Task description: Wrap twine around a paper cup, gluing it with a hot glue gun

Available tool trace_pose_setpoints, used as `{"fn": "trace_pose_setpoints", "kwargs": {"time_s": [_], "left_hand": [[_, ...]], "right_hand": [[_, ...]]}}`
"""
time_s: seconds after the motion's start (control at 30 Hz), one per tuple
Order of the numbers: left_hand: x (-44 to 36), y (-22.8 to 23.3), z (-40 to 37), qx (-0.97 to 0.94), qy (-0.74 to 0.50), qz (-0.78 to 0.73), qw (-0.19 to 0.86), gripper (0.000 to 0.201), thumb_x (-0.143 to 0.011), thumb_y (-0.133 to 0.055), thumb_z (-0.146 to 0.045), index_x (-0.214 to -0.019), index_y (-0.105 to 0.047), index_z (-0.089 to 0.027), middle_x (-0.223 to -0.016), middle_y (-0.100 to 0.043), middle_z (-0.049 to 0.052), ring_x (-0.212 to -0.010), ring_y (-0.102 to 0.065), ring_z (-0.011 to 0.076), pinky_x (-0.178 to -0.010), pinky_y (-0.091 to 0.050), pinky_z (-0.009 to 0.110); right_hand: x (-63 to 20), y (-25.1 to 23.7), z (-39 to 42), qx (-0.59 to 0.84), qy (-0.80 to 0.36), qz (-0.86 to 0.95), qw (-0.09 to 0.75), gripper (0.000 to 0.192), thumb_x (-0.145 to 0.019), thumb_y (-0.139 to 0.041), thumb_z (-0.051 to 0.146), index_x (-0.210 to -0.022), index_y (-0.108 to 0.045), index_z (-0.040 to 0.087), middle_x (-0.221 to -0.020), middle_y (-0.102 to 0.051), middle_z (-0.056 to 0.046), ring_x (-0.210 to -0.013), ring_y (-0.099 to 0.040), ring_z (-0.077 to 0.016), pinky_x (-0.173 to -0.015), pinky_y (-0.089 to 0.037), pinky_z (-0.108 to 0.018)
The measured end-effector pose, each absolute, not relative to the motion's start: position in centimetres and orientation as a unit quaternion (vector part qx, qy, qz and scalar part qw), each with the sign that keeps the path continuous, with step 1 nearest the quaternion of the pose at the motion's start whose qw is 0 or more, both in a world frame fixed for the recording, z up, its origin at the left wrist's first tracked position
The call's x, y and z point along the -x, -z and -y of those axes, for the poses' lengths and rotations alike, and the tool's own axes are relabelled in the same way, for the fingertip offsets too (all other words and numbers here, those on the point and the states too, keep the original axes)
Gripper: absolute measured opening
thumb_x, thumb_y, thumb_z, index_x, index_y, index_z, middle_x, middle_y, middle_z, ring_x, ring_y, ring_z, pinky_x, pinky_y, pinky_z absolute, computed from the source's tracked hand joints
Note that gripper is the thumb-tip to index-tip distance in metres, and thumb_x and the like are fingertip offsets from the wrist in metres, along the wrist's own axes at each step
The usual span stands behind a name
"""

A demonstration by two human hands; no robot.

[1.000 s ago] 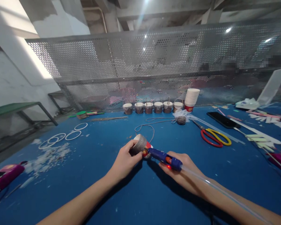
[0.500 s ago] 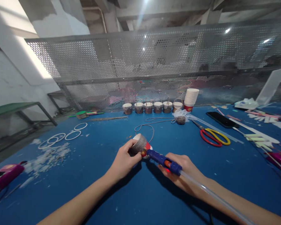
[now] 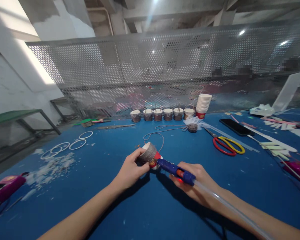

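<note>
My left hand is closed on a small paper cup, tilted on its side with its white rim toward the upper left. Grey yarn wraps the rim half; the red printed base half is bare. My right hand grips a blue hot glue gun, its nozzle at the red part of the cup; whether it touches I cannot tell. A long clear glue stick sticks out of the gun's back. From the cup, a strand of yarn loops across the table to a small yarn ball.
Several yarn-wrapped cups line the back beside a stack of paper cups. To the right lie scissors and a phone. White rings and scraps lie left, near a magenta tool.
The glue gun and my right hand have shifted very slightly to the right and down. My left hand still holds the cup in nearly the same place.
</note>
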State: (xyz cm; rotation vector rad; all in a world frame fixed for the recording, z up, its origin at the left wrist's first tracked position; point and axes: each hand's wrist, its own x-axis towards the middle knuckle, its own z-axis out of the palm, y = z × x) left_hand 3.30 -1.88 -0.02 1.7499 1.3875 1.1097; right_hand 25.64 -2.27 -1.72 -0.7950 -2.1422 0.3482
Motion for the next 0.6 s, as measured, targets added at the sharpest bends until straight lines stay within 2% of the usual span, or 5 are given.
{"fn": "trace_pose_setpoints", "kwargs": {"time_s": [0.27,0.6], "left_hand": [[-3.0,-0.2,1.7,-0.663,-0.418,-0.517,0.344,0.018,-0.063,-0.057,-0.018,-0.079,-0.064,-0.016,-0.072,-0.061,-0.001,-0.069,-0.054,0.0142,-0.068,-0.044,0.026],[-2.5,0.2,1.4,-0.685,-0.403,-0.511,0.327,0.017,-0.065,-0.059,-0.021,-0.079,-0.066,-0.015,-0.078,-0.065,0.003,-0.075,-0.057,0.0168,-0.072,-0.045,0.029]], "right_hand": [[-25.8,0.4,2.5,0.392,-0.212,0.812,0.378,0.026,-0.085,-0.052,0.031,-0.061,-0.048,0.021,-0.052,-0.052,0.002,-0.044,-0.044,-0.0097,-0.044,-0.034,-0.021],[-25.9,0.5,2.4,0.398,-0.218,0.808,0.376,0.028,-0.084,-0.053,0.032,-0.059,-0.046,0.021,-0.051,-0.049,0.003,-0.043,-0.04,-0.009,-0.044,-0.032,-0.022]]}}
